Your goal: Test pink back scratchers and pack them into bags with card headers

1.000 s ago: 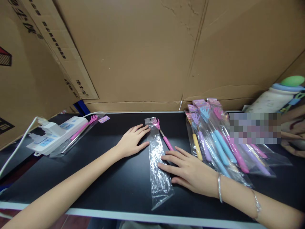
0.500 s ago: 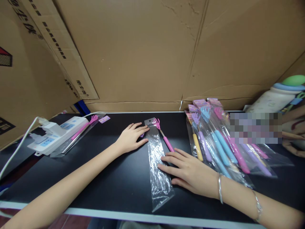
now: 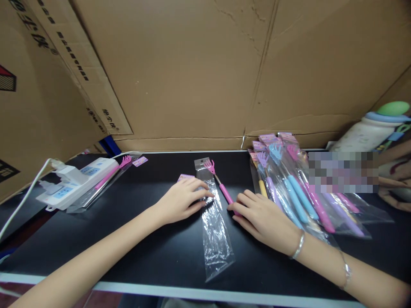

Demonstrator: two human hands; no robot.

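A pink back scratcher (image 3: 226, 193) with a metal rod and a claw-shaped head lies on the black table, slanting beside a clear plastic bag (image 3: 217, 246). My right hand (image 3: 261, 218) has its fingers curled round the lower end of the pink handle, which they partly hide. My left hand (image 3: 184, 200) is open, its fingertips resting on the upper part of the flat bag. Just behind the left hand a purple printed card (image 3: 186, 176) shows, partly covered by it.
Several bagged back scratchers (image 3: 297, 199) in mixed colours lie piled at right. A pale bottle (image 3: 362, 133) and another person's hand (image 3: 393, 192) are beyond them. At left, a power strip (image 3: 80, 179) sits beside one bagged pink scratcher (image 3: 109, 175). Cardboard (image 3: 186, 77) walls the back.
My left hand has slid right and nearer onto the bag, uncovering the card. My right hand has drawn off the bag and closed its fingers at the scratcher's handle end.
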